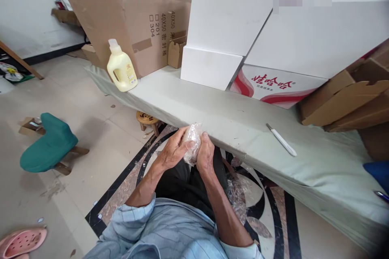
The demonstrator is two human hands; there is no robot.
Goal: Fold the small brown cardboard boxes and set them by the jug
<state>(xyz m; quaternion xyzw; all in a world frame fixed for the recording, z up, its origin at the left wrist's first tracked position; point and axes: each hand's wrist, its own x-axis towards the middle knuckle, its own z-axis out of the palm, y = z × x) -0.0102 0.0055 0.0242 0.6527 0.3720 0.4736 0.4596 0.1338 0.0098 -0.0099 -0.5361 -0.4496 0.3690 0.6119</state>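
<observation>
Between my two hands, above my lap and close to the table's front edge, is a crumpled bundle of clear plastic wrap (192,143); whatever is inside it cannot be made out. My left hand (173,149) wraps round its left side, with the thumb pressed across the front. On the bundle's other side, my right hand (206,151) has its fingers curled and its thumb up along the edge. Off to the right, a white-handled knife or cutter (281,139) lies on the cloth-covered table (209,105).
A pale yellow detergent bottle (123,68) stands at the table's left edge. Behind are a large cardboard box (130,20) and stacked white boxes (227,20). Open brown cartons (349,101) sit at right. A teal-covered stool (50,145) and loose plastic film (238,192) are on the floor.
</observation>
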